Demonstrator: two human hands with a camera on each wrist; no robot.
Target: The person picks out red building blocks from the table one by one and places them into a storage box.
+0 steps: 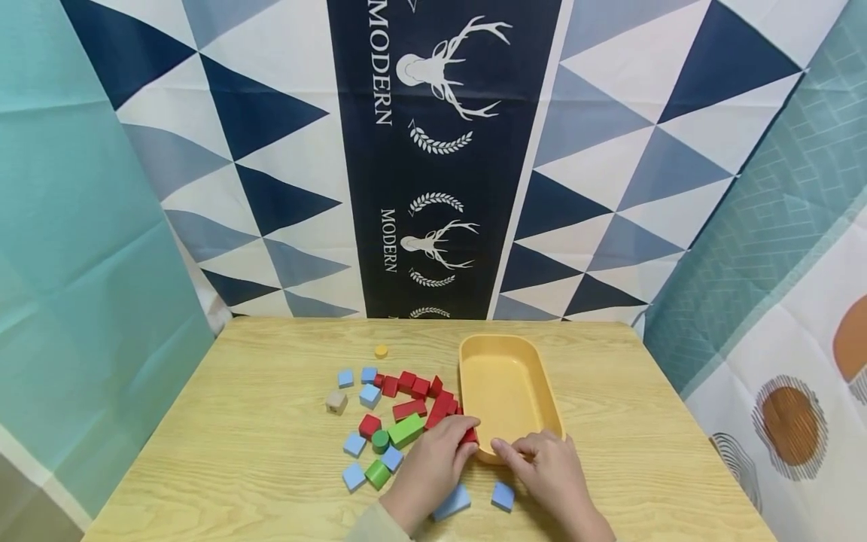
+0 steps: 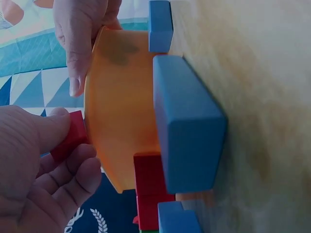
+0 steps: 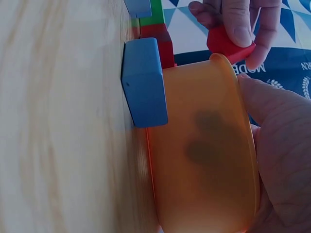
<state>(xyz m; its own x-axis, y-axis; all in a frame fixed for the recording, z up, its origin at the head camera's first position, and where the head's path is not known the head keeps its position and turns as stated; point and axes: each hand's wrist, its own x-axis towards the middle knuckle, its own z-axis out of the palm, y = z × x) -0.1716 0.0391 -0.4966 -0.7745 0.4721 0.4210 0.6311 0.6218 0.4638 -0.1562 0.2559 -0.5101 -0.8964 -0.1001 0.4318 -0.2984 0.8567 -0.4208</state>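
My left hand pinches a red block between thumb and fingers, just above the near-left corner of a yellow plastic tray. At the tray's near end, my right hand holds the rim. Its thumb lies by the edge, and dark finger shapes show through the tray's near wall. The tray floor is bare where it shows; the hands cover its near end. In front of the tray lie a long blue block and a smaller blue block.
Left of the tray, several red blocks cluster close to its side. Green blocks, light blue blocks and a plain wooden cube are scattered farther left. A small yellow disc lies toward the back of the wooden table.
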